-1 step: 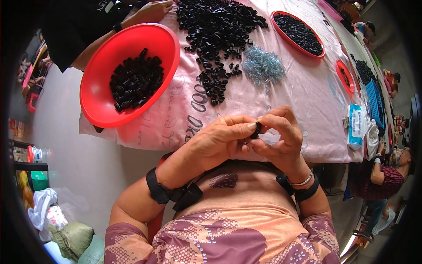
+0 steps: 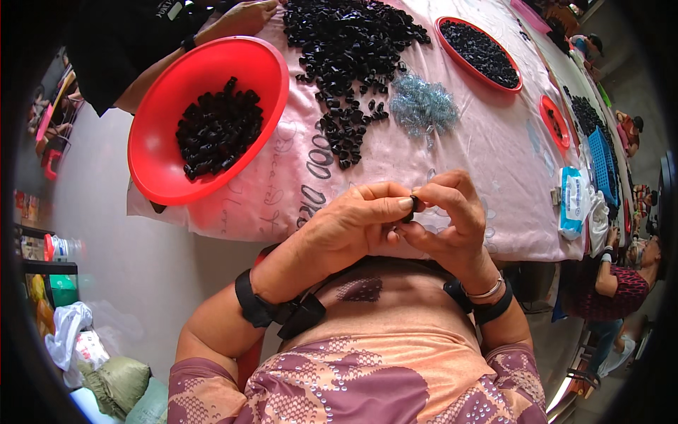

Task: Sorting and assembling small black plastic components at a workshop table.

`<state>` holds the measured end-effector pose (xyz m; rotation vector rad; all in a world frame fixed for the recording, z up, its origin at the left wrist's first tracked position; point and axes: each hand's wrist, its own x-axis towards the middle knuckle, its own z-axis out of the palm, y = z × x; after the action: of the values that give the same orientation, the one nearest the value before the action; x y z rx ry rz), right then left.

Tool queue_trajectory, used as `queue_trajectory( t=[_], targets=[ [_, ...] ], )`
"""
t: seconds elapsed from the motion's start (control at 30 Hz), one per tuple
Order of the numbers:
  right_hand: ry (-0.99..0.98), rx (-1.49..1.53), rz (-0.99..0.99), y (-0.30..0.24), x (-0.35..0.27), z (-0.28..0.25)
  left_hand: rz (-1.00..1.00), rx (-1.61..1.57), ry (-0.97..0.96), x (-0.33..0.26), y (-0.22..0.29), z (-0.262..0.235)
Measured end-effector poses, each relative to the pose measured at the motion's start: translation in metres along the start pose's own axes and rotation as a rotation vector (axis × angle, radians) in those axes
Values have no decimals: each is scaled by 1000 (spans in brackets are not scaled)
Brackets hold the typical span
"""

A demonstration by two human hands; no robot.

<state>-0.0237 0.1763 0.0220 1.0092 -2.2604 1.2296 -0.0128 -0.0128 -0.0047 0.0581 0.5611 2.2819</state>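
Note:
A small black plastic piece (image 2: 409, 210) is pinched between my two hands just above the near edge of the table. My left hand (image 2: 367, 215) grips it from the left with thumb and fingertips. From the other side, the thumb and fingers of my right hand (image 2: 452, 219) close on the same piece. Its exact shape is mostly covered by my fingertips. Beyond my hands lies a loose heap of similar black pieces (image 2: 349, 42). Beside that heap is a pile of clear, bluish small parts (image 2: 424, 104), too fine to make out singly.
A red bowl (image 2: 152, 134) with black pieces stands at the left table edge, near a co-worker's arm (image 2: 152, 74). Farther right are a red tray (image 2: 519, 86) of small black parts, a smaller red dish (image 2: 558, 138), a blue basket (image 2: 602, 166) and a wipes pack (image 2: 571, 203).

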Motion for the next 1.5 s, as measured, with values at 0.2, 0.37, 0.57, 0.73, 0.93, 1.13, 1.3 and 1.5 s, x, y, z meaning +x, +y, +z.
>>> queue_trajectory(
  t=[0.2, 0.37, 0.57, 0.73, 0.93, 1.13, 1.3, 1.5],
  targets=[
    [-1, -208, -114, -4, 4, 1, 94, 138, 119, 1, 0, 3],
    [-92, -322, -85, -4, 3, -1, 140, 283, 211, 0, -1, 11],
    [-48, -249, -16, -3, 2, 0, 182, 464, 276, 0, -1, 13],
    [-27, -210, 14, 2, 0, 0, 95, 551, 295, -3, 2, 17],
    [-62, -248, -12, 2, 0, 0, 119, 646, 296, -4, 1, 12],
    [-76, -287, -45, 4, 0, -1, 146, 555, 333, -5, -1, 19],
    [-105, -300, -51, 3, 0, -4, 179, 621, 340, -4, -3, 18],
    [-115, -299, -58, 2, 0, -5, 167, 610, 360, -3, -4, 18]
  ],
)
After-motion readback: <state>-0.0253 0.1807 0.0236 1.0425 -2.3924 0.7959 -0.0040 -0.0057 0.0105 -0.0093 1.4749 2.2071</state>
